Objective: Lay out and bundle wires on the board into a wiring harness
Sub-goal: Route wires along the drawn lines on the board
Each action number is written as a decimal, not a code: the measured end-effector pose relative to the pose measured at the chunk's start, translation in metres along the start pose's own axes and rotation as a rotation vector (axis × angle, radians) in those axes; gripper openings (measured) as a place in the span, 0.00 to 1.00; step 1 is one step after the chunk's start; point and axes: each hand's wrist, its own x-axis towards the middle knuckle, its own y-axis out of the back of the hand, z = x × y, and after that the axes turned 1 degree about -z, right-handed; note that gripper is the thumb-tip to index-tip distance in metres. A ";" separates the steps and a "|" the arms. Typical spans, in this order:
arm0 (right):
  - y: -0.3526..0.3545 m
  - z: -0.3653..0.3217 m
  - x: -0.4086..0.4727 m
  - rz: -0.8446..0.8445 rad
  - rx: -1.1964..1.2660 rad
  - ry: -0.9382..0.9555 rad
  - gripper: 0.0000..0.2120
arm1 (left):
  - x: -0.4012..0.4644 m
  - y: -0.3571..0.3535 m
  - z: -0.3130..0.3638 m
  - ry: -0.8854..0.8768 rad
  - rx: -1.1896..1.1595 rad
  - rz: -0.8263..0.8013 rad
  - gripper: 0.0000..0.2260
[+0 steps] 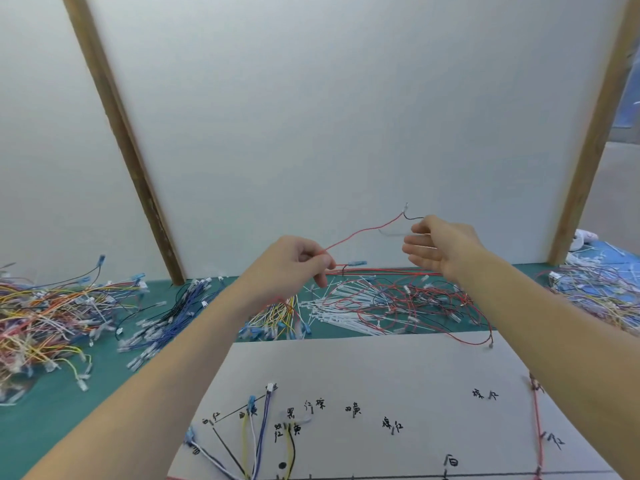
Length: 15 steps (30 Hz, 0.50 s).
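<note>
My left hand [298,263] is raised above the table and pinches a thin red wire [363,232] near its blue-terminal end [356,263]. The wire runs up and right to a small connector [406,207], where a black wire [414,218] joins it. My right hand [440,245] holds the black wire's far end between thumb and fingers, its other fingers spread. Below lies the grey harness board [398,375] with handwritten labels and pegs. Blue, yellow, white and black wires [256,441] are laid on the board's left part, and a red wire [536,427] runs along its right side.
On the green mat lie piles of loose wires: multicoloured [45,317] at left, blue and black [173,317], yellow [277,317], red and black [415,303] over white cable ties [346,313], more wires [595,296] at right. A white panel [346,116] with wooden posts stands behind.
</note>
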 end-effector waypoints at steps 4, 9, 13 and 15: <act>0.004 0.007 0.009 -0.005 -0.099 0.034 0.07 | -0.002 0.028 0.005 0.087 -0.296 -0.254 0.09; 0.014 0.002 0.017 -0.253 -0.213 0.083 0.16 | -0.004 0.058 0.033 -0.015 -0.649 -0.136 0.06; 0.026 0.030 0.010 -0.384 -0.657 0.105 0.14 | -0.005 0.075 0.068 -0.157 -0.676 0.002 0.08; 0.028 0.051 0.004 -0.382 -0.802 0.176 0.12 | -0.007 0.079 0.082 -0.230 -0.716 0.034 0.08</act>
